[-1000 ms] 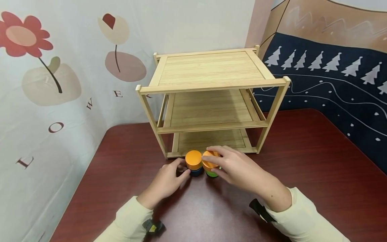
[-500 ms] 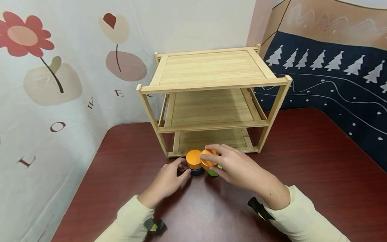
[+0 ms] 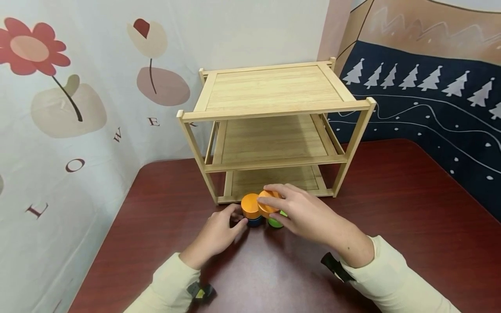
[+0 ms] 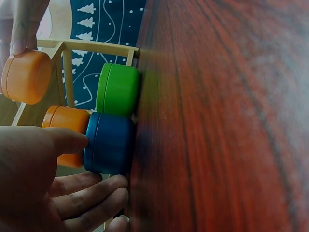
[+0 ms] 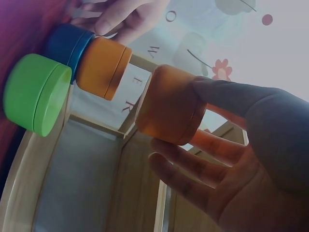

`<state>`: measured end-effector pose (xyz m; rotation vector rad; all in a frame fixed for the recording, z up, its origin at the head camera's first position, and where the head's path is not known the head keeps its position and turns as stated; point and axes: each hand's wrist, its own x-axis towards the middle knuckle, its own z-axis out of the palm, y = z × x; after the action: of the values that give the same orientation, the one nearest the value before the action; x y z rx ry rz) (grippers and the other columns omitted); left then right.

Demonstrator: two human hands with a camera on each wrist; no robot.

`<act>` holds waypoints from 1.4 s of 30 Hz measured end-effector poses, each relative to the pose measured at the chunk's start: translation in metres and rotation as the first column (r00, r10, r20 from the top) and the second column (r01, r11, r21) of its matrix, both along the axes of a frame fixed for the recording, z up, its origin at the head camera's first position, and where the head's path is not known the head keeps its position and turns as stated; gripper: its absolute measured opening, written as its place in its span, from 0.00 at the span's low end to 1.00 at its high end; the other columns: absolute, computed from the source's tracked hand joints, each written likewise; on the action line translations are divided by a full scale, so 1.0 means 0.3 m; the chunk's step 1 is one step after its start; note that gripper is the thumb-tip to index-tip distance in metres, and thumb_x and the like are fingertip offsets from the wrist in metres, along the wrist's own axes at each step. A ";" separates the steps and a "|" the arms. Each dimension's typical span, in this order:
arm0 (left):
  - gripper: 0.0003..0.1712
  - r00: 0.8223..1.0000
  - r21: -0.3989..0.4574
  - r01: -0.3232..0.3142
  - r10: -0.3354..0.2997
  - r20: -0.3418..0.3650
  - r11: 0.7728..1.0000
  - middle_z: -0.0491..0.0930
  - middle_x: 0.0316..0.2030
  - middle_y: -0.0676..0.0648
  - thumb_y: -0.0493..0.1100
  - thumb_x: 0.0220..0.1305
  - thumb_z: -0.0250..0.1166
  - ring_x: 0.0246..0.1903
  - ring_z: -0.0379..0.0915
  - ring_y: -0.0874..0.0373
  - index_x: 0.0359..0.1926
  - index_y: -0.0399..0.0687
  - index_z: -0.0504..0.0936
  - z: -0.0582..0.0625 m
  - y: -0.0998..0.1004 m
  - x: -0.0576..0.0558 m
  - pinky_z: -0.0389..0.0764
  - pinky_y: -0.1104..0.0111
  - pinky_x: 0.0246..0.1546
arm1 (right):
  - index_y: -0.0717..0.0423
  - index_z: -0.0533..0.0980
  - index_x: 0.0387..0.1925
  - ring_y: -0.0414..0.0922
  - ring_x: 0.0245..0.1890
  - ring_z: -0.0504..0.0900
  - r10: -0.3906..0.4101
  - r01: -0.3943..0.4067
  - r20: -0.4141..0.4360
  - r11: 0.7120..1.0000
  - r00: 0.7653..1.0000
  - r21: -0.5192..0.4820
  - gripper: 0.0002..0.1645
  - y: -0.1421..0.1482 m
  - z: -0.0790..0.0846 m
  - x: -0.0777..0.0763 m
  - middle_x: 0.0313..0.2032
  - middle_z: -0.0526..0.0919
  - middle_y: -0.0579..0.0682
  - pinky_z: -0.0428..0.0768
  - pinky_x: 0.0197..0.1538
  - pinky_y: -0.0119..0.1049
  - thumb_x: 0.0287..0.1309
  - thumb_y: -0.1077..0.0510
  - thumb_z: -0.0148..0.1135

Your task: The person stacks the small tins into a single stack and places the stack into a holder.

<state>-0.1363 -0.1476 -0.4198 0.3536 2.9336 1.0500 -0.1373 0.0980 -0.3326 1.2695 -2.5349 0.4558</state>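
My right hand [image 3: 299, 211] holds a small round orange lidded tin [image 5: 171, 104] between thumb and fingers, lifted clear of a green tin [image 4: 118, 89]. The green tin stands on the table, partly hidden by the right hand in the head view. Beside it a second orange tin [image 3: 251, 206] sits on top of a blue tin [image 4: 110, 142]. My left hand [image 3: 217, 230] is around this stack from the left, its thumb against the blue tin and its fingers on the other side. Those fingers are partly hidden in the head view.
Right behind the tins stands a three-level wooden shelf [image 3: 274, 165] on the dark red table [image 3: 164, 191]. A flower-patterned cloth [image 3: 94, 174] hangs at the left, and a dark cloth with white trees [image 3: 430, 113] at the back right.
The right hand has raised its orange tin off the green one and slightly leftward, showing more of the green tin. The left hand and its stack stay where they were.
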 end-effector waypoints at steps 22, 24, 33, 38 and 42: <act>0.21 1.000 -0.021 -0.002 0.003 0.022 1.000 0.88 0.42 0.52 0.50 0.68 0.65 0.43 0.84 0.57 0.59 0.51 0.78 0.007 0.002 0.004 0.82 0.57 0.48 | 0.47 0.80 0.59 0.51 0.58 0.81 -0.006 0.006 0.014 1.000 1.000 -0.016 0.24 -0.027 0.002 -0.029 0.61 0.79 0.55 0.83 0.54 0.44 0.61 0.57 0.70; 0.21 1.000 -0.026 0.001 0.000 0.023 1.000 0.88 0.42 0.52 0.51 0.68 0.65 0.44 0.84 0.57 0.59 0.51 0.78 0.008 0.003 0.006 0.82 0.56 0.48 | 0.47 0.80 0.59 0.51 0.58 0.81 0.002 -0.002 0.010 1.000 1.000 -0.019 0.24 -0.031 0.001 -0.032 0.61 0.79 0.56 0.83 0.54 0.45 0.61 0.57 0.70; 0.20 1.000 -0.036 0.011 -0.011 0.010 0.999 0.87 0.42 0.52 0.50 0.68 0.65 0.44 0.84 0.57 0.57 0.51 0.79 0.009 0.003 0.006 0.82 0.56 0.49 | 0.49 0.79 0.60 0.52 0.59 0.80 0.017 -0.017 0.018 1.000 1.000 -0.005 0.24 -0.045 0.002 -0.039 0.62 0.78 0.57 0.82 0.56 0.46 0.63 0.56 0.68; 0.19 1.000 -0.048 0.017 -0.017 0.006 0.999 0.87 0.41 0.53 0.49 0.68 0.65 0.44 0.84 0.57 0.57 0.51 0.79 0.006 0.000 0.007 0.82 0.56 0.48 | 0.48 0.79 0.60 0.52 0.58 0.80 0.016 -0.016 0.031 1.000 0.999 -0.009 0.24 -0.055 0.002 -0.044 0.62 0.78 0.57 0.83 0.55 0.45 0.63 0.57 0.68; 0.19 1.000 -0.046 0.009 -0.008 0.010 0.999 0.87 0.42 0.53 0.50 0.68 0.65 0.44 0.84 0.57 0.57 0.52 0.79 0.007 -0.001 0.008 0.82 0.56 0.48 | 0.48 0.79 0.60 0.51 0.58 0.81 0.015 -0.014 0.031 1.000 0.999 -0.013 0.23 -0.064 0.006 -0.047 0.62 0.78 0.56 0.83 0.54 0.44 0.63 0.57 0.68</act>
<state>-0.1338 -0.1478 -0.4176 0.3582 2.9389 0.9787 -0.1515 0.0788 -0.3307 1.2867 -2.5453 0.4981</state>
